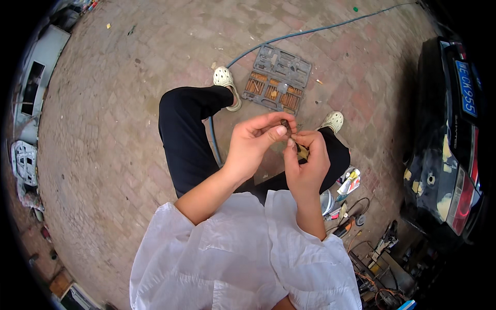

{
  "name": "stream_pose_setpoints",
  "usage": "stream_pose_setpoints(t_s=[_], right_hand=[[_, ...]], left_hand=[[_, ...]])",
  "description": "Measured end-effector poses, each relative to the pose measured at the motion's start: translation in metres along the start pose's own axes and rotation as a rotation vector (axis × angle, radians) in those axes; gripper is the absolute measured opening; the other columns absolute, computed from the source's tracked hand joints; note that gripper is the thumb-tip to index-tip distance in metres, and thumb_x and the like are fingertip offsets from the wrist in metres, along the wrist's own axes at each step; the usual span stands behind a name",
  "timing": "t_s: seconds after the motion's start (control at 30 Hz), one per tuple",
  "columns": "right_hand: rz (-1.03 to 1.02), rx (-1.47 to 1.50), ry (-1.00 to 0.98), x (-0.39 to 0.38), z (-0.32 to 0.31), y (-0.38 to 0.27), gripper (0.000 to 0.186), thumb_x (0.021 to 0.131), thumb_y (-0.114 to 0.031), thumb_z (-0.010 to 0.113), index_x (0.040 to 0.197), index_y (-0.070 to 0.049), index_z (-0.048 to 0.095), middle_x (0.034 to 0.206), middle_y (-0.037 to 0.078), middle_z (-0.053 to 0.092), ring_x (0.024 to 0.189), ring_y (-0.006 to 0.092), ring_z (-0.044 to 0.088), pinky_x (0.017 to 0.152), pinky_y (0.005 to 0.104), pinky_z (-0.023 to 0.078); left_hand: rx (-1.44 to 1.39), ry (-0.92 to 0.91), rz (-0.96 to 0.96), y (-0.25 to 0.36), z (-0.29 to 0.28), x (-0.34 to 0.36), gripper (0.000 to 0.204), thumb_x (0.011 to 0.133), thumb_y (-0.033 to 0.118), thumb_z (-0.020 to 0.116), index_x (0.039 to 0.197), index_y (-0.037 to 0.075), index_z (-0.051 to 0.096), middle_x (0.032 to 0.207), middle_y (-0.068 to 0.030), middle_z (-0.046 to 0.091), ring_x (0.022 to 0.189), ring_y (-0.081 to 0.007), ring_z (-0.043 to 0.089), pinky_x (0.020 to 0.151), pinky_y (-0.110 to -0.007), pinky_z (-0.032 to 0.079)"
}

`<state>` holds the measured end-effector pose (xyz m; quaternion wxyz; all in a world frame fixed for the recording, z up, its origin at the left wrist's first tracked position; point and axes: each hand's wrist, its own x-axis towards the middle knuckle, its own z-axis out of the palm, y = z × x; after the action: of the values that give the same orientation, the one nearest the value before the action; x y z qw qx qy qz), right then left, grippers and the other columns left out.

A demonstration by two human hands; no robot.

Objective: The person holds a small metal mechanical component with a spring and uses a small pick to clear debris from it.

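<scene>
My left hand is closed, thumb and fingers pinching a short dark rusty rod-shaped piece. Close beside it, my right hand is closed too, its thumb and fingertips at the lower end of that piece. A tan, sheet-like scrap shows between the right hand's fingers; its kind I cannot make out. Beyond both hands, an open grey plastic tool case lies on the paving. Rows of rusty bits fill its near half, and a small yellowish scrap rests on them.
A blue hose runs behind the case and past my left shoe. At the right stands a dark car with patchy filler. An angle grinder, cables and other clutter lie at lower right. Light-coloured car panels line the left edge.
</scene>
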<state>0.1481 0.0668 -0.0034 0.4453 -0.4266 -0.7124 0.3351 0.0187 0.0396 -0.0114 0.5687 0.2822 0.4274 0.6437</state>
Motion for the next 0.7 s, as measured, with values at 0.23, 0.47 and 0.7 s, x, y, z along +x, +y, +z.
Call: stream_pose_setpoints(t_s=[0.23, 0.47, 0.7], right_hand=[[0.135, 0.111, 0.014, -0.003, -0.004, 0.003, 0.015, 0.076, 0.002, 0.065, 0.086, 0.000, 0.053, 0.086, 0.011, 0.059, 0.072, 0.0221, 0.059, 0.064, 0.0288, 0.047], [0.108, 0.091, 0.027, -0.003, 0.001, 0.003, 0.016, 0.075, 0.003, 0.064, 0.086, 0.000, 0.053, 0.087, 0.013, 0.060, 0.074, 0.0240, 0.061, 0.064, 0.0306, 0.048], [0.030, 0.032, 0.040, 0.001, 0.002, -0.002, 0.018, 0.075, 0.004, 0.065, 0.087, 0.000, 0.053, 0.087, 0.013, 0.060, 0.074, 0.0255, 0.061, 0.064, 0.0315, 0.049]], left_hand=[[-0.207, -0.028, -0.131, 0.006, 0.002, 0.002, 0.029, 0.091, 0.005, 0.058, 0.120, -0.001, 0.059, 0.107, -0.0106, 0.065, 0.100, -0.0173, 0.062, 0.088, -0.029, 0.051], [-0.128, -0.014, -0.119, 0.007, 0.004, 0.001, 0.027, 0.092, 0.005, 0.058, 0.118, -0.002, 0.060, 0.106, -0.0093, 0.065, 0.100, -0.0160, 0.061, 0.086, -0.029, 0.051], [-0.045, -0.026, -0.049, -0.003, 0.005, -0.002, 0.025, 0.090, 0.002, 0.058, 0.115, -0.002, 0.061, 0.106, -0.0105, 0.066, 0.092, -0.0143, 0.063, 0.082, -0.027, 0.052]])
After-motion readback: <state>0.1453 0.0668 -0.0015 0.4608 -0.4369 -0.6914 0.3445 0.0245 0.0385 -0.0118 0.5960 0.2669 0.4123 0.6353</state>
